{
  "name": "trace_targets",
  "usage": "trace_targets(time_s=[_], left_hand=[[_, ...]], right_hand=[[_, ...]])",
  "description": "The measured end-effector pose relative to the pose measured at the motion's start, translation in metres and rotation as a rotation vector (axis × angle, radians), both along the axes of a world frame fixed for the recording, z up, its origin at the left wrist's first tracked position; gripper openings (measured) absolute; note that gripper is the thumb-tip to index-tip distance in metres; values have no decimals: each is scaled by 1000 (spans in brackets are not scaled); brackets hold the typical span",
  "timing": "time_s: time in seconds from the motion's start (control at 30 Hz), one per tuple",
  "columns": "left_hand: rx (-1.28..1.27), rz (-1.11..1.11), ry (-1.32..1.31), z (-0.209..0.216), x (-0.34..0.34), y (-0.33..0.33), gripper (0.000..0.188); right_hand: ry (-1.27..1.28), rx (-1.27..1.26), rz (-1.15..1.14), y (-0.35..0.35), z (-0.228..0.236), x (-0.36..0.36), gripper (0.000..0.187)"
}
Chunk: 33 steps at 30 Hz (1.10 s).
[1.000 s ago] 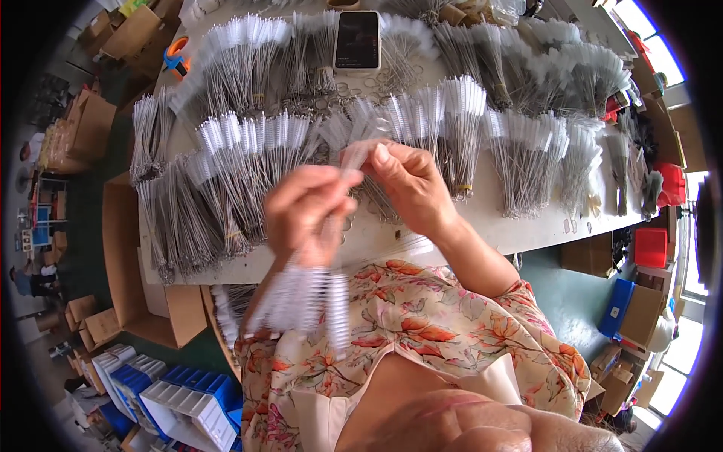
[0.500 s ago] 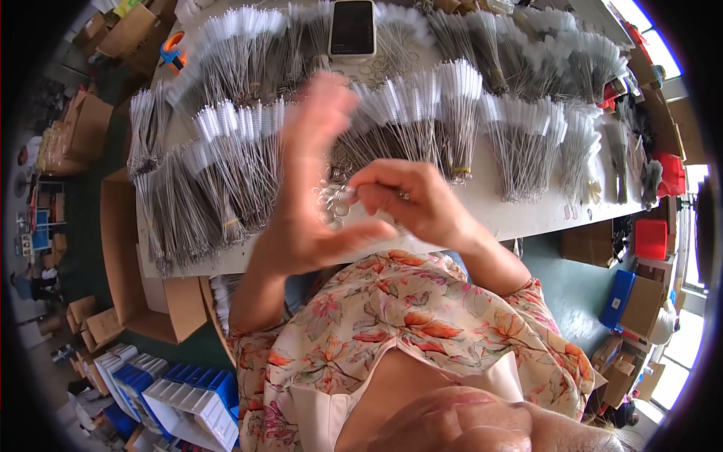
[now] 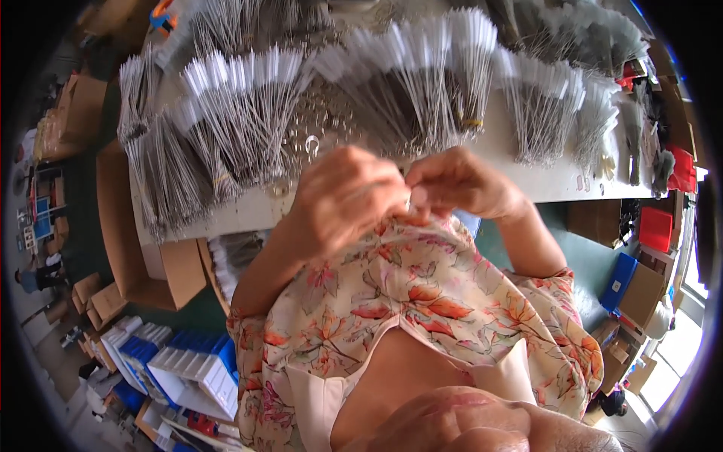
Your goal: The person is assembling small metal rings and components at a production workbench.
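Observation:
In front of my chest, just off the table's near edge, my two hands meet with their fingertips together. My left hand (image 3: 346, 200) is closed, its fingers bent and slightly blurred. Opposite it, my right hand (image 3: 465, 182) pinches with thumb and forefinger. Whatever lies between the fingertips is too small and covered to name. Beyond the hands, loose metal rings (image 3: 312, 143) lie scattered on the table. Bundles of thin wire brushes with white bristles flank them: one brush bundle (image 3: 245, 124) to the left, another brush bundle (image 3: 422, 90) to the right.
The white table (image 3: 520, 181) carries further bundles of brushes (image 3: 546, 105) at the right and back. An orange and blue tape dispenser (image 3: 162, 16) sits at the far left. A cardboard box (image 3: 154, 271) stands left of the table, with blue and white bins (image 3: 196, 369) nearer me.
My left hand has come down from over the brushes to meet the right hand, which moved slightly right. The view has shifted, so the phone at the back is out of sight.

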<state>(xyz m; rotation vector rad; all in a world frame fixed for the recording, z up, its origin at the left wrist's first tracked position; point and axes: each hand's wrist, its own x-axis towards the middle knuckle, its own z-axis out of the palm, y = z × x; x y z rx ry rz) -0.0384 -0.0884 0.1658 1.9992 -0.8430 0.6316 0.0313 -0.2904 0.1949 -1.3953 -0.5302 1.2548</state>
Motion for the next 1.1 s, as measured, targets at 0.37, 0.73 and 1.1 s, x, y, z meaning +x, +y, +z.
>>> trace_targets(time_s=[0.37,0.73,1.1], left_hand=[[-115,799,801,-84,-91,45,16],[-266,618,584,-66,-61,26,7],[-233,-82,509,6,-6,50,21]], right_hand=[[-887,-332,-225,-61,-75,-31,10],[-939,21,-122,59,-94,-48,9],[-81,84,-148,33,-37,-10,19]])
